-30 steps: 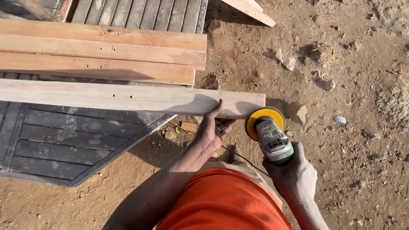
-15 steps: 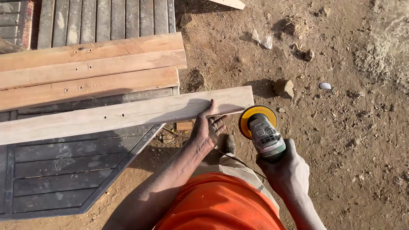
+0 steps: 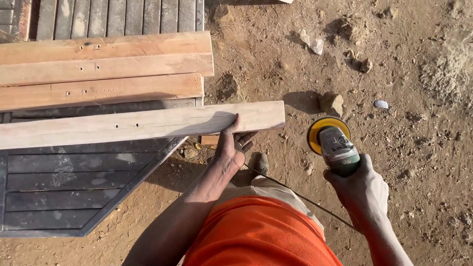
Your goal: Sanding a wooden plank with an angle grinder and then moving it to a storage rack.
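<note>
**Plank steadied, grinder held clear**

The left hand [image 3: 230, 148] clamps the near edge of a pale wooden plank [image 3: 143, 124], apparently to steady it across the dark slatted panel [image 3: 74, 187]. The right hand [image 3: 362, 189] is wrapped around an angle grinder [image 3: 334, 145], whose yellow disc [image 3: 315, 132] hangs just beyond the plank's end, above dirt ground [image 3: 419, 148]. More planks [image 3: 103, 69] lie stacked behind.

Sunlit dirt ground [image 3: 404, 148], scattered stones [image 3: 331, 103]

The plank [image 3: 143, 124] lies across the slatted panel [image 3: 74, 187], its free end jutting toward 3 o'clock over the dirt. Three more boards [image 3: 103, 69] sit stacked behind it at 12. The left hand [image 3: 230, 148] grips the plank's near edge. Well apart at 3 o'clock, the right hand [image 3: 362, 189] holds the grinder [image 3: 332, 145]; a stone [image 3: 331, 103] lies beyond it at 12.
</note>
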